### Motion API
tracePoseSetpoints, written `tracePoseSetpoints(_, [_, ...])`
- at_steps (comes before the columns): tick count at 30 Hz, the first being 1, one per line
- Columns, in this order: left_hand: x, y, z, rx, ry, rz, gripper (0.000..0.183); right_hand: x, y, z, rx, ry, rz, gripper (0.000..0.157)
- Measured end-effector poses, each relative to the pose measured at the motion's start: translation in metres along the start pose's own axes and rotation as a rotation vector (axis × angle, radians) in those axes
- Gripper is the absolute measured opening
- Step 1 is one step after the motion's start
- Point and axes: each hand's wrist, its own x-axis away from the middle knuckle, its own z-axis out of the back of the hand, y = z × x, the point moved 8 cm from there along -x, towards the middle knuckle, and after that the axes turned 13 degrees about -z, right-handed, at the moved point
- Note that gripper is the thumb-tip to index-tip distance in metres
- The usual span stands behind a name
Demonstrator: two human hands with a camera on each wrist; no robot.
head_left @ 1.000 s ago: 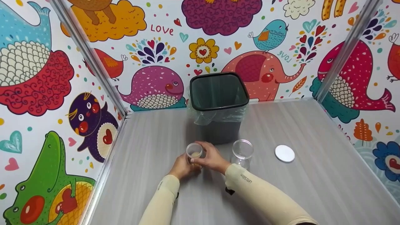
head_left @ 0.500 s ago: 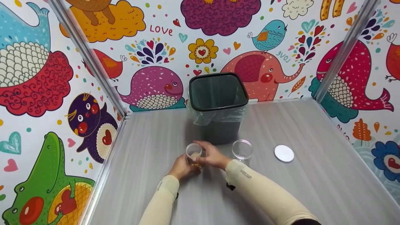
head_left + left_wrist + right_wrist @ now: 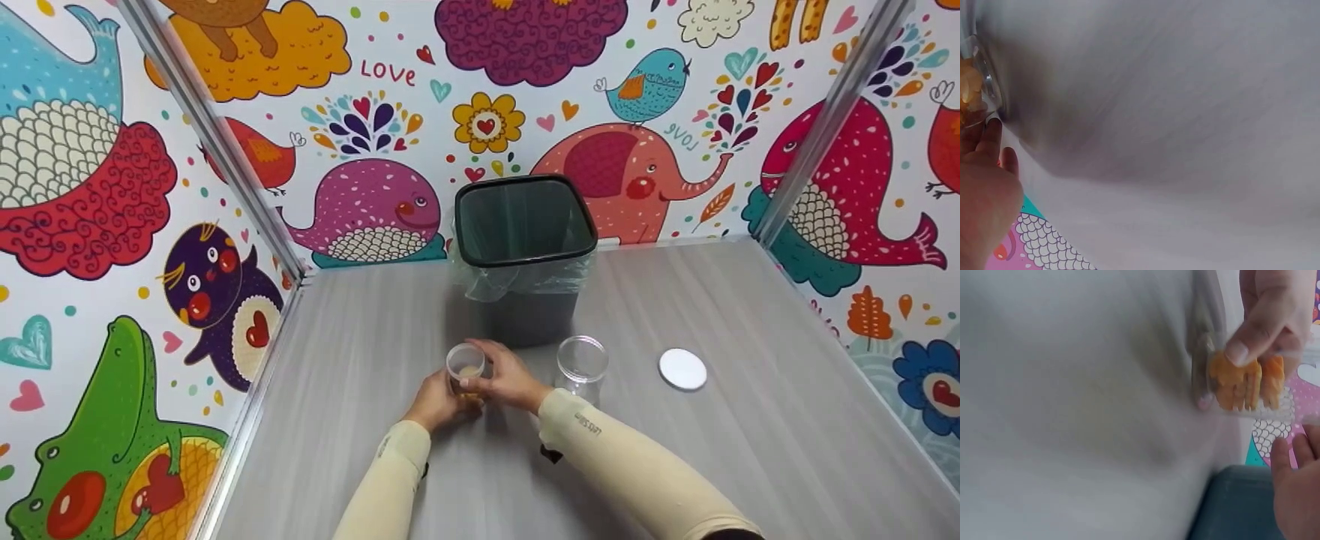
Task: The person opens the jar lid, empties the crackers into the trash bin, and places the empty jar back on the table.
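A clear plastic jar (image 3: 467,363) with orange-yellow, ridged snack pieces (image 3: 1241,382) low inside stands upright on the table. My left hand (image 3: 437,402) grips its lower part from the left; in the right wrist view that thumb (image 3: 1244,349) presses across the jar wall. Up by the rim, my right hand (image 3: 511,375) holds the jar between thumb and fingers. The left wrist view catches only the jar's base (image 3: 988,79) with fingers beside it. To the right, a second clear jar (image 3: 583,360) stands without a lid, partly covered by the right forearm.
Behind the hands is a dark bin (image 3: 525,315) with a clear liner over its black rim. A round white lid (image 3: 683,369) lies flat to the right on the grey wood-grain table (image 3: 360,337). Walls printed with cartoon animals enclose the back and sides.
Both hands keep their grip on the jar, with only slight shifts in the right thumb and forearm. The jar, bin and lid stay where they were.
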Motion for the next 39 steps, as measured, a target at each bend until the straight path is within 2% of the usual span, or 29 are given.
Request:
tracePoseSetpoints(4, [-0.0004, -0.0005, -0.0006, 0.027, 0.001, 0.012, 0.069, -0.0001, -0.0029, 0.002, 0.017, -0.066, -0.008, 0.074])
tracePoseSetpoints(6, [-0.0002, -0.0006, -0.0008, 0.029, 0.002, 0.011, 0.07, 0.0006, -0.0033, 0.0021, 0.02, -0.067, -0.006, 0.075])
tracePoseSetpoints(13, [0.0008, 0.0003, 0.0001, -0.004, 0.004, 0.005, 0.068, 0.0053, 0.002, -0.0038, -0.08, 0.085, -0.004, 0.079])
tracePoseSetpoints(16, [0.0004, 0.0028, 0.0011, -0.008, 0.006, -0.008, 0.066, 0.0052, 0.0016, -0.0044, -0.109, 0.117, -0.014, 0.076])
tracePoseSetpoints(19, [0.0004, 0.0041, 0.001, 0.001, 0.007, -0.016, 0.065, 0.0026, -0.0001, -0.0033, -0.104, 0.077, -0.016, 0.074])
tracePoseSetpoints(24, [0.0011, 0.0021, -0.0005, 0.013, -0.007, -0.006, 0.063, -0.0019, 0.0001, -0.0011, -0.065, -0.063, -0.039, 0.075])
tracePoseSetpoints(28, [0.0014, -0.0001, -0.0013, 0.021, -0.013, 0.0, 0.065, -0.0023, 0.0003, 0.0006, -0.053, -0.101, -0.039, 0.075])
tracePoseSetpoints(37, [0.0022, -0.0006, -0.0016, 0.005, -0.017, 0.01, 0.068, 0.0058, 0.0043, -0.0038, -0.141, 0.074, -0.012, 0.074])
tracePoseSetpoints(39, [0.0018, 0.0002, -0.0016, 0.015, -0.018, 0.011, 0.067, 0.0064, 0.0034, -0.003, -0.148, 0.09, -0.01, 0.072])
